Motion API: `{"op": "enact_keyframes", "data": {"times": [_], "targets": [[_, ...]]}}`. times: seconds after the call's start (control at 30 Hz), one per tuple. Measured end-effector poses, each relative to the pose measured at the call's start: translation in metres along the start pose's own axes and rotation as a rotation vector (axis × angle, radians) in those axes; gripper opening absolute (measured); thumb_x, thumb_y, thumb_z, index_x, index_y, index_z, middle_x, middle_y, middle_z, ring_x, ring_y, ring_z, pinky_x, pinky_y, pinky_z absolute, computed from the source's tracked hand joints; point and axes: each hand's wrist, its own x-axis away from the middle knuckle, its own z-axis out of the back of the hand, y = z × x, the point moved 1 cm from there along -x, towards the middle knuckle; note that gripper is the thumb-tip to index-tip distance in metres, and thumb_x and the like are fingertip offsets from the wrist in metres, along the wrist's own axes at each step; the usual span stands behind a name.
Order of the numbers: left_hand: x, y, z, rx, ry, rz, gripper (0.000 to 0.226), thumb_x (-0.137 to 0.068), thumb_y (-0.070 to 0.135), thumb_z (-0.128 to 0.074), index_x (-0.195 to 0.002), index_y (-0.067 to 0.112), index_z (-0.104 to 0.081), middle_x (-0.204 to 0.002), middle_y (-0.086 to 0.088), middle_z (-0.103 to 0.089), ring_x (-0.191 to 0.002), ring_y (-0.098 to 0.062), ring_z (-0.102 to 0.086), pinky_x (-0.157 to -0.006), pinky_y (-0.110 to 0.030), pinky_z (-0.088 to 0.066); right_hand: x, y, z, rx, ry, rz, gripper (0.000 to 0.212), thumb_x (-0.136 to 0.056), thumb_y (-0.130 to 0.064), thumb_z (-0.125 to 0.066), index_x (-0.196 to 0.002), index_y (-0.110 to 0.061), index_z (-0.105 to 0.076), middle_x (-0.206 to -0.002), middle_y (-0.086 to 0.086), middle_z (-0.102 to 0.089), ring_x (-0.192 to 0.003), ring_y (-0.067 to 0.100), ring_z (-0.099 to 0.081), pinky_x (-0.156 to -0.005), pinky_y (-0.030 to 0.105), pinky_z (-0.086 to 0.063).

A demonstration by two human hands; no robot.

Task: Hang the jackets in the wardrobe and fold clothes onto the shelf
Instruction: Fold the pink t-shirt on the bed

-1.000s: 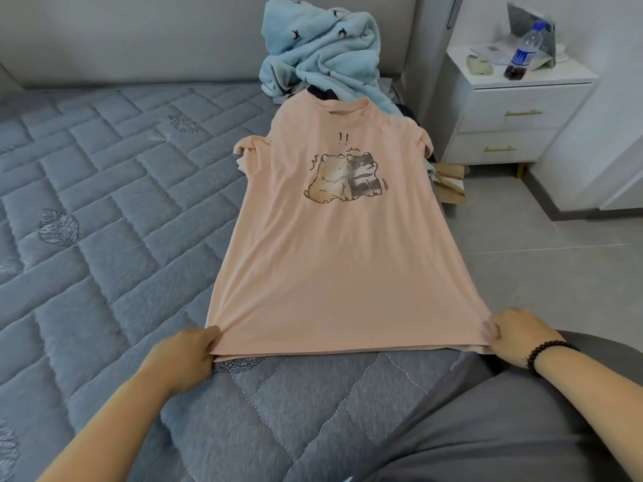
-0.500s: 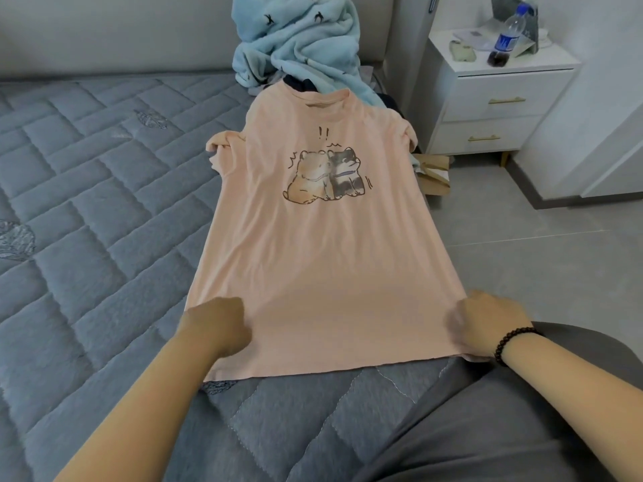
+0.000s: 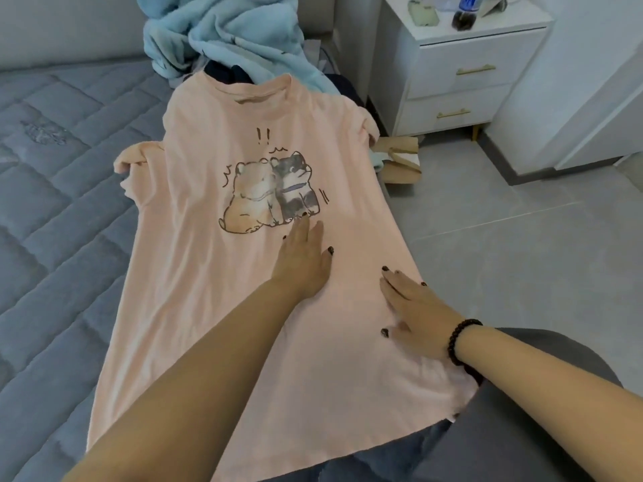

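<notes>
The left hand (image 3: 302, 259) lay flat, fingers straight and together, pressed on the middle of the peach T-shirt (image 3: 215, 307) just below its printed cartoon of two animals (image 3: 269, 196). The right hand (image 3: 414, 314) was flat too, fingers spread on the cloth near the shirt's right side, a dark bead bracelet (image 3: 461, 340) on the wrist. Neither hand gripped anything.

A second before, both hands had been pinching the two corners of the hem and drawing the shirt taut toward the near edge of the bed. By this moment they had let go of the hem and slid up onto the body of the shirt, palms down. I judge that the spreading was finished and the smoothing had begun, the last step before the first fold; the shirt had not yet been folded at all.

The shirt lay face up and lengthwise along the right edge of the grey quilted mattress (image 3: 52, 238), collar toward the far end, left sleeve crumpled on the quilting. Past the collar sat a heap of light blue fleece (image 3: 222, 33) over something dark. Off the bed stood a white nightstand (image 3: 459, 74) with a bottle (image 3: 464, 12) on top, and a brown paper bag (image 3: 400, 158) on the tiled floor.
</notes>
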Motion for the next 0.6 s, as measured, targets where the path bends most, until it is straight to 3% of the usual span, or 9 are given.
{"op": "enact_keyframes", "data": {"times": [0.1,0.2,0.3,0.4,0.6], "targets": [[-0.031,0.002,0.0,-0.083,0.018,-0.003,0.058,-0.101,0.029,-0.034,-0.152,0.007,-0.016,-0.16,-0.018,-0.008,-0.149,-0.032,-0.004,-0.121,-0.044,-0.01,-0.003,0.01,0.039,-0.32,0.017,-0.037,0.051,-0.095,-0.037,-0.054,-0.137,-0.009,-0.046,-0.154,0.005,-0.025,-0.143,0.018,-0.023,-0.114,0.025,-0.022],[-0.051,0.007,-0.001,-0.169,0.03,0.046,0.061,-0.103,0.037,-0.026,-0.155,0.011,-0.007,-0.163,-0.013,0.0,-0.15,-0.027,0.002,-0.122,-0.044,-0.005,-0.026,0.014,0.086,-0.758,0.194,-0.087,0.029,-0.09,-0.026,-0.062,-0.117,-0.015,-0.066,-0.122,-0.001,-0.06,-0.117,0.013,-0.054,-0.101,0.024,-0.039],[-0.072,0.013,0.001,-0.238,0.022,0.082,0.062,-0.102,0.042,-0.021,-0.155,0.015,-0.003,-0.163,-0.009,0.008,-0.15,-0.025,0.008,-0.121,-0.048,-0.003,-0.072,0.026,0.123,-1.234,0.369,-0.17,0.013,-0.089,-0.012,-0.061,-0.098,-0.012,-0.07,-0.09,-0.002,-0.065,-0.083,0.012,-0.06,-0.079,0.028,-0.052],[-0.097,0.02,0.003,-0.256,0.019,0.117,0.063,-0.101,0.045,-0.017,-0.155,0.019,0.002,-0.162,-0.004,0.016,-0.149,-0.022,0.016,-0.118,-0.057,0.002,-0.119,0.042,0.136,-1.692,0.491,-0.291,0.012,-0.089,0.0,-0.052,-0.085,-0.004,-0.063,-0.074,0.011,-0.055,-0.062,0.02,-0.049,-0.055,0.029,-0.043],[-0.158,0.017,0.006,-0.167,0.155,0.1,0.071,-0.096,0.057,-0.007,-0.155,0.019,0.005,-0.163,-0.001,0.014,-0.148,-0.015,0.017,-0.12,-0.051,0.005,-0.193,0.084,0.135,-1.979,0.699,-0.41,0.022,-0.089,0.008,-0.05,-0.079,-0.007,-0.064,-0.08,0.011,-0.063,-0.066,0.018,-0.064,-0.062,0.02,-0.056]]}}
